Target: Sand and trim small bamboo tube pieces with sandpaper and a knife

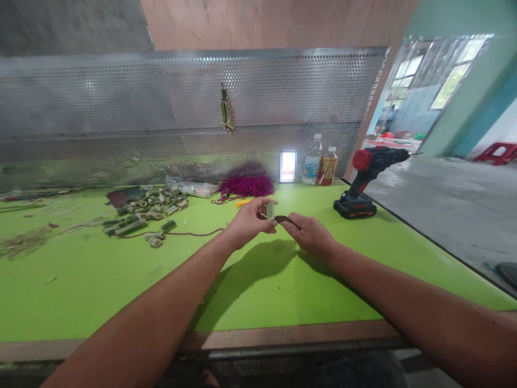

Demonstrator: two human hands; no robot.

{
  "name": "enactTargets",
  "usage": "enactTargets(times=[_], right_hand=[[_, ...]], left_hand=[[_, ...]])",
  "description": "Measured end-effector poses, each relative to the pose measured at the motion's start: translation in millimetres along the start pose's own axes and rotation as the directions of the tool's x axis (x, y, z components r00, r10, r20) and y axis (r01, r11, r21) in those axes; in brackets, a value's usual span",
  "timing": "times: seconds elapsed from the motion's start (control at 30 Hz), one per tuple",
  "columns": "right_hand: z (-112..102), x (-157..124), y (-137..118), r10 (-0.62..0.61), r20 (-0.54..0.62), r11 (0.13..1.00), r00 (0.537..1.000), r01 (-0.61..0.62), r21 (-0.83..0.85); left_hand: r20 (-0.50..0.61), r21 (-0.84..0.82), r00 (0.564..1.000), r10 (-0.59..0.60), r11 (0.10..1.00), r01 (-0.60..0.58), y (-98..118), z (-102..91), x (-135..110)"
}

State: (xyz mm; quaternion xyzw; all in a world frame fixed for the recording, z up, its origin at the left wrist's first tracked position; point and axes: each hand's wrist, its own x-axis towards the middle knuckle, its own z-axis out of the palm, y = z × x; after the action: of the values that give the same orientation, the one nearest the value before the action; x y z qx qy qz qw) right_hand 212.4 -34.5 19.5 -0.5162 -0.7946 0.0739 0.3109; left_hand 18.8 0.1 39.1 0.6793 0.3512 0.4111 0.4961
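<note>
My left hand point(254, 218) grips a short, pale green piece of cut stem point(270, 210), like bamboo, upright between thumb and fingers. Closed around a slim dark tool point(283, 219), my right hand point(309, 233) brings its curved tip up against the lower end of the piece. The tool may be a small knife; most of it is hidden in the fist. Both hands are over the middle of the green table. Just behind my left hand lies a yellow object point(242, 203), partly covered by the fingers.
Several cut stem pieces point(151, 205) lie heaped on the green table point(129, 291) at left, with a dark red cord point(194, 233). Purple yarn point(248, 186), a lit screen point(288, 166) and two bottles point(312, 161) line the back. A cordless drill point(359, 183) stands right.
</note>
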Motion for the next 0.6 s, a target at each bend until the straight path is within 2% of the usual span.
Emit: enactTargets(times=[0.1,0.23,0.37,0.47,0.6], right_hand=[[0,0,-1,-0.010,-0.044,1.000,0.999,0.011,0.011],[0,1,-3,-0.048,0.024,0.998,0.999,0.047,0.029],[-2,1,0,-0.016,-0.041,1.000,0.999,0.017,0.025],[-3,1,0,-0.015,-0.082,0.999,0.997,0.018,0.029],[0,2,-6,-0.056,0.059,0.997,0.997,0.059,-0.052]], left_hand=[[0.038,0.064,0.999,-0.007,0.998,0.005,-3,1.5,1],[0.114,0.114,0.993,-0.004,0.993,-0.009,-7,6.7,1],[0.053,0.008,0.999,-0.002,1.000,0.002,-3,3.2,1],[0.035,0.066,0.999,-0.021,0.998,0.019,-3,0.7,2],[0.050,0.186,0.998,-0.046,0.982,0.036,-12,3.8,4]])
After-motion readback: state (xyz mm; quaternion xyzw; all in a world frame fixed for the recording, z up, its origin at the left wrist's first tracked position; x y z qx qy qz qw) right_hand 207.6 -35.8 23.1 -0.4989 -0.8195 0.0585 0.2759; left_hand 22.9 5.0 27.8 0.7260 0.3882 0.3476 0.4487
